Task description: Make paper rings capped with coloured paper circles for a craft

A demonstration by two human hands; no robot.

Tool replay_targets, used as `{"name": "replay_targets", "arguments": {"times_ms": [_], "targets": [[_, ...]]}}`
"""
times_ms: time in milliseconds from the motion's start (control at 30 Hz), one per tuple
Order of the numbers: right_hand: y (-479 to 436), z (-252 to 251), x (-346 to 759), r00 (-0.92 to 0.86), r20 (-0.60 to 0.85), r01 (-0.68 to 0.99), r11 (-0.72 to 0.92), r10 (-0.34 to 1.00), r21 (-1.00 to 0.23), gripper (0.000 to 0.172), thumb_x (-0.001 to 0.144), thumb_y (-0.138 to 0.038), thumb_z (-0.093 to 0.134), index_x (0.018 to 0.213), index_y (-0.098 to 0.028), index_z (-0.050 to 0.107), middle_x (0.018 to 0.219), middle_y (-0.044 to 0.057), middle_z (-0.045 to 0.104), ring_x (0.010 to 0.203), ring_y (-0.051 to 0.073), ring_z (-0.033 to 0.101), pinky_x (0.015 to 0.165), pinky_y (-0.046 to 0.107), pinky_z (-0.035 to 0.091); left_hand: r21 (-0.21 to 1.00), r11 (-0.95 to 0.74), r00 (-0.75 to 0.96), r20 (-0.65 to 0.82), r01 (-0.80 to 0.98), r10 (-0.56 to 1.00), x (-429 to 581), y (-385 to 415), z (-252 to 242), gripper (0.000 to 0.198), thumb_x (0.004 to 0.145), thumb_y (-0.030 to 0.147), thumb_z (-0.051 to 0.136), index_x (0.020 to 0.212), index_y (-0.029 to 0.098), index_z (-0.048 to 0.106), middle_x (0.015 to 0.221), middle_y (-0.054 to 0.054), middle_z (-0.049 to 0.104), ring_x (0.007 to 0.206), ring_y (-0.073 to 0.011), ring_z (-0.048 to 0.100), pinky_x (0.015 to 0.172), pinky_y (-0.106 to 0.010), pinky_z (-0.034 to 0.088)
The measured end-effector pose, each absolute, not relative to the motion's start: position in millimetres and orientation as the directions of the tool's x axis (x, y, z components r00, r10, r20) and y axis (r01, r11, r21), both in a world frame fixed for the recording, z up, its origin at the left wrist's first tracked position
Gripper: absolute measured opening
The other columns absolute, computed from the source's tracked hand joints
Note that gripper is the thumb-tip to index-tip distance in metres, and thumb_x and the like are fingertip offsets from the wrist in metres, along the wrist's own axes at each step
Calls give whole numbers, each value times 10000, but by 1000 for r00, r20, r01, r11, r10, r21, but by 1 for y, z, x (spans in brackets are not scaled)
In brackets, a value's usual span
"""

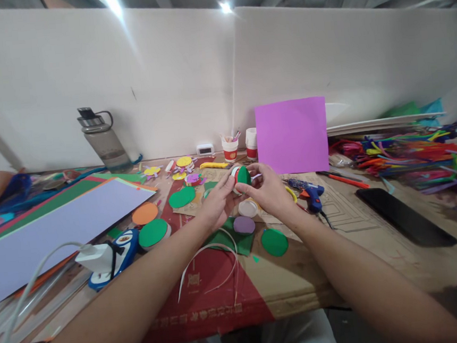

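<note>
Over the cardboard (288, 275), left of the glue gun (314, 197), left hand (220, 196) and right hand (268, 188) curl, half-closed, around one green-topped piece (243, 176).

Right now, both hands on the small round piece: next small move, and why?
I'd probably press around the green disc's edge: it sits over one end of the red-and-white piece, left hand and right hand both hold it, and the glue gun lies aside. Can't tell if it's already stuck.

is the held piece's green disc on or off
On: the green disc covers one end of the red and white piece; whether it's glued, I cannot tell.
</note>
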State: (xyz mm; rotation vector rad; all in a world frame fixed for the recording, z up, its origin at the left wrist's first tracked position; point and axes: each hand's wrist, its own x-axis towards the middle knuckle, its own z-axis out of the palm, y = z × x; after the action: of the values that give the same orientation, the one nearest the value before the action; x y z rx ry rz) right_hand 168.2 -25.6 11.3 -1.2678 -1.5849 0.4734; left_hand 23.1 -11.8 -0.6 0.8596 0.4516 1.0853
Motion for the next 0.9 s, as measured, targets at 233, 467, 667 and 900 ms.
{"name": "replay_targets", "arguments": {"times_ms": [233,467,667,900], "targets": [[-27,7,167,66,569,597,424,820,-681,482,714,-389,764,1120,-200,584,1129,114,587,953,226,591,796,380,507,765,232,426,61,-600,903,26,-13,-3,173,899,292,594,990,163,663,818,-24,676,733,-115,633,894,-329,515],[-26,9,169,26,560,593,439,828,-676,530,699,-384,787,1158,-218,583,1120,101,571,892,212,595,788,388,518,770,228,415,52,-596,908,26,-12,-2,154,897,297,594,914,151,642,757,-19,662,688,-111,632,871,-328,526],[-24,9,174,-40,540,583,458,841,-671,544,670,-329,812,1157,-224,593,1078,87,561,843,199,595,765,387,531,784,243,397,4,-570,918,25,-8,-1,249,935,304,524,1094,160,649,964,-72,714,794,-135,669,803,-285,545],[-24,8,172,-20,529,585,439,848,-682,538,676,-308,808,1162,-210,600,1052,81,559,831,193,591,762,377,531,783,293,453,-17,-549,892,26,-10,4,303,968,312,441,1068,135,665,983,-95,722,751,-131,666,724,-250,544]]}}
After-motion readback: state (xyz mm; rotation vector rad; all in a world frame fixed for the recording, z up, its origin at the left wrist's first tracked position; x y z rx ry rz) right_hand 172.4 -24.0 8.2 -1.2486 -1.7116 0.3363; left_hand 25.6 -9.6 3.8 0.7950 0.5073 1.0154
